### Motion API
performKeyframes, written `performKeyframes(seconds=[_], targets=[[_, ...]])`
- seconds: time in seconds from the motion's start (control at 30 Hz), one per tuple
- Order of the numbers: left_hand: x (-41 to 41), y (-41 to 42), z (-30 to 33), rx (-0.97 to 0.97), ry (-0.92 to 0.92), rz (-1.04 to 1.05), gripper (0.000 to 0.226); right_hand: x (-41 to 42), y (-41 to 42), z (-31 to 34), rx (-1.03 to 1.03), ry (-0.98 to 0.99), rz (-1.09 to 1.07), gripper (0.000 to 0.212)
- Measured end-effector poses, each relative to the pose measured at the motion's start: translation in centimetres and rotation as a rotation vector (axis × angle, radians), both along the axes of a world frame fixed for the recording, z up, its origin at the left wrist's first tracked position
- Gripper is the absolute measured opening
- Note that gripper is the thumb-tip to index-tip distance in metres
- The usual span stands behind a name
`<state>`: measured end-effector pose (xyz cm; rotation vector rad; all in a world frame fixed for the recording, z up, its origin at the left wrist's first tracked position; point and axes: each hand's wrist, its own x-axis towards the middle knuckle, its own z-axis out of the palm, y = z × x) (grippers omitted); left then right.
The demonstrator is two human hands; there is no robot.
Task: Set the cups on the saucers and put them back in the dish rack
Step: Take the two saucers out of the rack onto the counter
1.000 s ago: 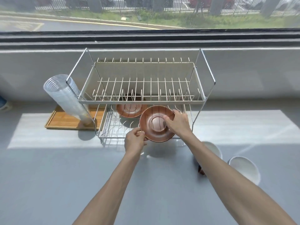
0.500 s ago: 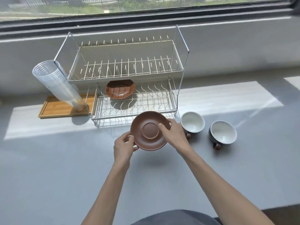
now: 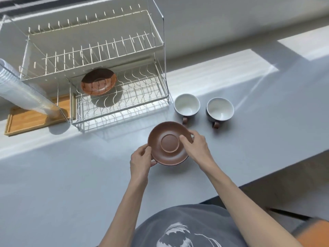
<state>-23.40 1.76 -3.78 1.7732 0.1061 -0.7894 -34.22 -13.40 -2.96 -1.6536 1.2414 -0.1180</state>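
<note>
Head view: both hands' fingers clamp the saucer [image 3: 169, 143]; two cups [image 3: 187, 105] beside the dish rack [image 3: 163, 50].

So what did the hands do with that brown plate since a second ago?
Both hands, left hand and right hand, drew the round brown saucer out of the wire dish rack toward the person; it is now over the grey counter, near the two white-lined cups. Both hands kept their grip. The second brown saucer stayed in the rack, and the cups stayed put.
</note>
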Motion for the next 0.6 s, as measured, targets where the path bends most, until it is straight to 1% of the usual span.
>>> performKeyframes(seconds=[0.23, 0.43, 0.6], targets=[[-2.8, -2.7, -0.7, 0.028, 0.098, -0.137, 0.020, -4.7, -1.1, -1.6, 0.018, 0.042, -0.166, 0.056], [-4.9, -5.2, -1.3, 0.066, 0.127, -0.298, 0.026, -8.2, -2.5, -2.6, 0.005, 0.087, -0.290, 0.054], [-6.3, -6.8, -1.4, 0.066, 0.149, -0.392, 0.028, -10.2, -3.5, -3.2, 0.000, 0.117, -0.352, 0.055]])
